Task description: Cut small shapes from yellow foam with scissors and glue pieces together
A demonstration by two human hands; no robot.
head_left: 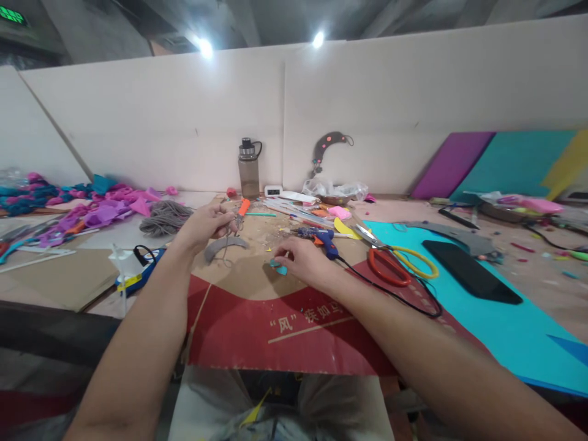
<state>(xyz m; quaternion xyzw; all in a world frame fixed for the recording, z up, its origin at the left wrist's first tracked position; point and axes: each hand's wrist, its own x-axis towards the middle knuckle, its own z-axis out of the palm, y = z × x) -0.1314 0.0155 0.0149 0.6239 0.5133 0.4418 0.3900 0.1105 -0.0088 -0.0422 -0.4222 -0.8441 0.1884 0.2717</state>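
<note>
My left hand (pixel 212 222) is raised over the cardboard, thumb and fingers pinched on a thin grey cord (pixel 225 250) that hangs down. Just below it lies a curved grey strip (pixel 228 244); whether the cord is joined to it I cannot tell. Close to those fingertips is an orange piece (pixel 244 207), perhaps a tool handle. My right hand (pixel 297 256) is closed low over the cardboard (pixel 243 275), its fingertips on a small teal piece (pixel 281 269). Right behind this hand rests a blue glue gun (pixel 324 240).
Red-and-yellow-handled scissors (pixel 390 263) and a black phone (pixel 471 272) lie to the right on a turquoise sheet (pixel 519 337). At the back stands a bottle (pixel 248 170). A grey cord bundle (pixel 166 218) and purple scraps (pixel 103 211) sit on the left.
</note>
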